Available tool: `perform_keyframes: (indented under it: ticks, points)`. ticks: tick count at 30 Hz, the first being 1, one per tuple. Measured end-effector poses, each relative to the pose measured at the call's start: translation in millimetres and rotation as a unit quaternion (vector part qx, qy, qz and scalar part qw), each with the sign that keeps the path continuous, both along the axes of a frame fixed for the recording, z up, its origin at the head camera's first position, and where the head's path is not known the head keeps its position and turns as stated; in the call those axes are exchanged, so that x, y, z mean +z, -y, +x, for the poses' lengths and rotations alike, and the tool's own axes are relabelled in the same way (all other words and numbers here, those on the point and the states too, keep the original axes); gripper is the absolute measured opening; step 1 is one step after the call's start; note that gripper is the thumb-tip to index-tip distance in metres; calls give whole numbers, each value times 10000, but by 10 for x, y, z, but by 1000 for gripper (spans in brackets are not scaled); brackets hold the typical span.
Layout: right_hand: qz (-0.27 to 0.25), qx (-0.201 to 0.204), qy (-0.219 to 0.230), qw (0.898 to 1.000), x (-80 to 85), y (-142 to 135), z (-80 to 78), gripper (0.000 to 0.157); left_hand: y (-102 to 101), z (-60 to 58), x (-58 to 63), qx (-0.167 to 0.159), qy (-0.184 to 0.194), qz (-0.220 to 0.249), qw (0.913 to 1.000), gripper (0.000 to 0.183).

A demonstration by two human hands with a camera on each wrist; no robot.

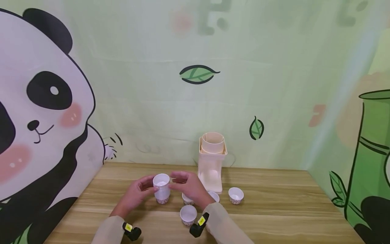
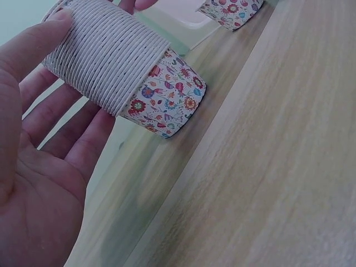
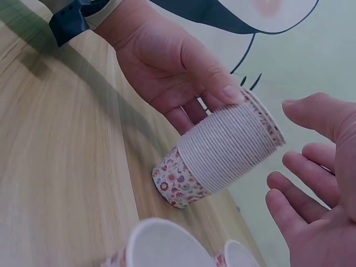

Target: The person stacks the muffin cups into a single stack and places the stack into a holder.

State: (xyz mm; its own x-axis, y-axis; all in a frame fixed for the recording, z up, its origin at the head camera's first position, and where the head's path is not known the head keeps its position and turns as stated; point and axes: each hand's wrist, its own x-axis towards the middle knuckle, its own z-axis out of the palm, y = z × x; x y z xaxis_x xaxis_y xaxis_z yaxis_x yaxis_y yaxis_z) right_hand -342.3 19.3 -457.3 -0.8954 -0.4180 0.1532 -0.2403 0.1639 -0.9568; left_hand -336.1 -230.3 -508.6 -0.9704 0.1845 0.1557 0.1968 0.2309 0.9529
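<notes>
Stack [image 1: 162, 191] of nested cups is upright, mouth up, between the two hands over the left part of the tabletop [image 1: 274, 203]; whether its base touches the wood is hard to tell. The left hand [image 1: 137, 194] has it in a part-closed grip, thumb near the rims and fingers spread behind. The right hand [image 1: 191, 185] has its grip loosely spread near the stack's other side; the right wrist view shows a gap there, so it holds nothing. The stack's close-piled rims lead down to the lowest cup's flower-printed wall. Single cups stand mouth up, white inside: a right cup [image 1: 236, 194], a front cup [image 1: 188, 214], and two partly covered by the right hand and wrist. A pink stand [image 1: 210, 173] behind them carries a round tube [image 1: 213, 144] in its top.
</notes>
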Motion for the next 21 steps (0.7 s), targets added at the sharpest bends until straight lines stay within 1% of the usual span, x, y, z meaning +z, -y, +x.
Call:
perform_keyframes:
  ticks: [6, 13, 15, 21]
  points:
    - [-112, 8, 49, 9999, 8, -156, 22, 46, -14, 1, 5, -10, -26, 0, 10000, 60]
    - [-211, -9, -22, 9998, 55, -319, 102, 46, -9, 16, 25, 69, -33, -66, 9999, 59]
    - [-275, -48, 3, 9996, 47, -356, 118, 46, -5, 18, 27, 67, -6, -117, 9999, 60]
    - [-334, -69, -147, 9993, -12, -469, 176, 44, 1, 13, 22, 51, 11, -137, 9999, 60]
